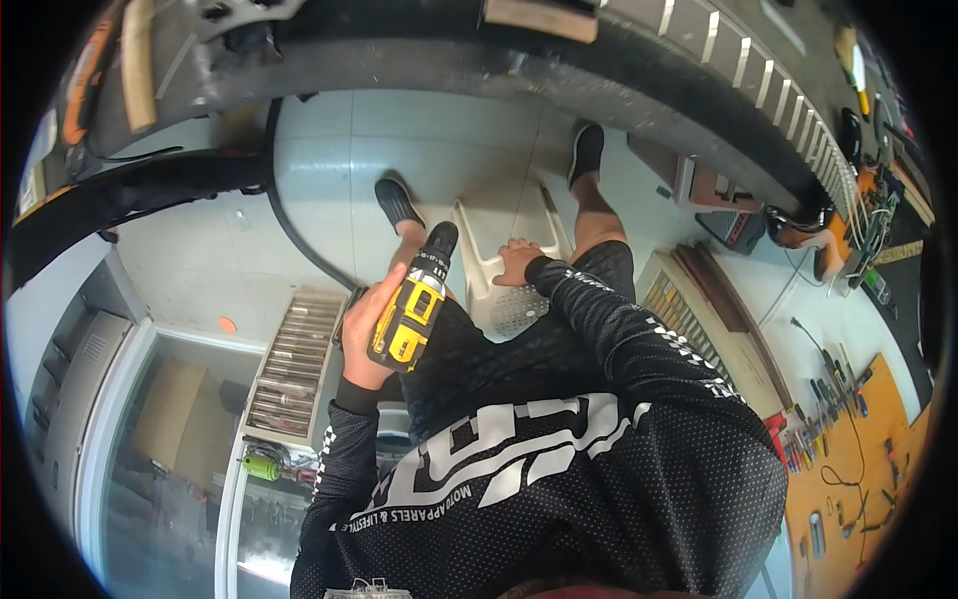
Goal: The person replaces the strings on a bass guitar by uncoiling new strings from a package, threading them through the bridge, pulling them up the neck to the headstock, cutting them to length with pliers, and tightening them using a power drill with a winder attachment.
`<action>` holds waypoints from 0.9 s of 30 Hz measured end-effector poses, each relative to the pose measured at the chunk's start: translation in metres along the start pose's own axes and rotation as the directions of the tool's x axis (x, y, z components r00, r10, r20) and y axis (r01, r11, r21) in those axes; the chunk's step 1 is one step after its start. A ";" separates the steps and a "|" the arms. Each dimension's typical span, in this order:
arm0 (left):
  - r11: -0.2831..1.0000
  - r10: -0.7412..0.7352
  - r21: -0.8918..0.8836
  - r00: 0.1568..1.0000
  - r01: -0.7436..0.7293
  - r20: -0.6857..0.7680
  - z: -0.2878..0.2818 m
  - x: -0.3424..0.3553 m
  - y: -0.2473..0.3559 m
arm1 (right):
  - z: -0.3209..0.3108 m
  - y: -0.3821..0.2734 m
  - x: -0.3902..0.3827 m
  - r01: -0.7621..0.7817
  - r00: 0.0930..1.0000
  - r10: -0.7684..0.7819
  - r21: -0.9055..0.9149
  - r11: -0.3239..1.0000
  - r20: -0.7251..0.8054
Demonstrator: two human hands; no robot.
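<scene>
Left of the stool (507, 313), our left hand (365, 334) clasps the drill (411, 311), nose (440, 240) pointing away from us.

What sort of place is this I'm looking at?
Probably a workshop: the left hand holds a yellow-and-black power drill, and over on the right are hand tools and an orange-brown board.

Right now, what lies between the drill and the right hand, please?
In the head view, a white stool leg lies between the drill and the right hand.
</scene>
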State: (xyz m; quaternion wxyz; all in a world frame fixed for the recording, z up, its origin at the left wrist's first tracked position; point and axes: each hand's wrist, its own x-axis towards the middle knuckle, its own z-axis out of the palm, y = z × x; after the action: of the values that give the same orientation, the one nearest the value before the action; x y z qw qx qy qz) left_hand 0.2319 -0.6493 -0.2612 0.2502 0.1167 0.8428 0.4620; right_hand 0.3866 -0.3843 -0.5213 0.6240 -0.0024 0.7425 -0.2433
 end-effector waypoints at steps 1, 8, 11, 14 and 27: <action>1.000 0.013 0.021 1.000 -0.013 0.010 -0.003 0.001 0.007 | -0.018 -0.003 -0.002 0.007 0.999 -0.008 -0.012 1.000 -0.032; 0.959 0.241 0.170 0.968 -0.225 -0.075 -0.006 0.017 0.044 | -0.132 -0.011 0.027 0.116 0.968 -0.146 -0.151 0.982 -0.206; 0.926 0.323 0.226 0.944 -0.302 -0.063 -0.007 0.032 0.062 | -0.156 -0.001 0.050 0.138 0.950 -0.185 -0.197 0.971 -0.250; 0.886 0.411 0.254 0.911 -0.387 -0.044 -0.009 0.044 0.064 | -0.181 -0.005 0.049 0.129 0.951 -0.180 -0.208 0.970 -0.252; 0.768 0.592 0.336 0.804 -0.545 -0.048 -0.005 0.069 0.030 | -0.230 0.005 0.079 0.224 0.917 -0.278 -0.208 0.952 -0.285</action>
State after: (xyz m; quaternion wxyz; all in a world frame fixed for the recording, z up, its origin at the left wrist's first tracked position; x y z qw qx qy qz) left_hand 0.1696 -0.6073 -0.2553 0.0121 0.3688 0.8449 0.3872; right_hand 0.1575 -0.3221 -0.5728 0.4604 -0.1134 0.8430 -0.2541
